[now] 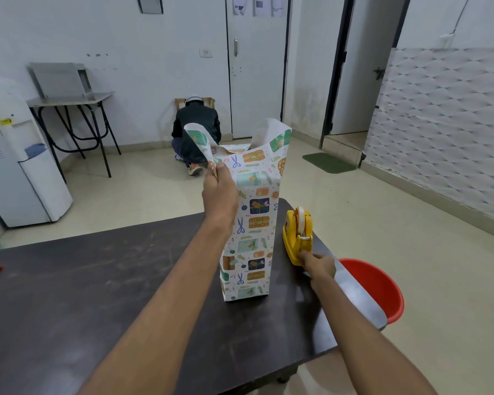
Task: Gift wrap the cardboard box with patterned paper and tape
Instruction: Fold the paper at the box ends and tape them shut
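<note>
White walls and a pale tiled floor surround the dark brown counter [97,280] in front of me. On it, near the right end, the tall box wrapped in white patterned paper [251,223] stands upright on its narrow end. The cardboard itself is hidden under the paper, which is printed with small gifts, scissors and leaves. At the top the paper is open and two loose flaps stand up above the box.

My left hand [220,195] is raised beside the box and pinches the left flap between thumb and fingers, holding it up. My right hand [320,265] is low on the counter, at the front end of the yellow plastic tape dispenser [297,235], which stands just to the right of the box. The fingers are curled and touch the dispenser near its cutter, but I cannot tell if they hold the end of the tape or only touch it.

Beside the right edge of the counter, a round red plastic tub [380,286] stands on the floor. Further back, a white water dispenser [17,166] stands at the left wall, next to a grey metal folding table [69,98]. A person in a dark jacket [196,126] crouches on the floor by the far wall, and a green doormat [328,162] lies before the doorway.
</note>
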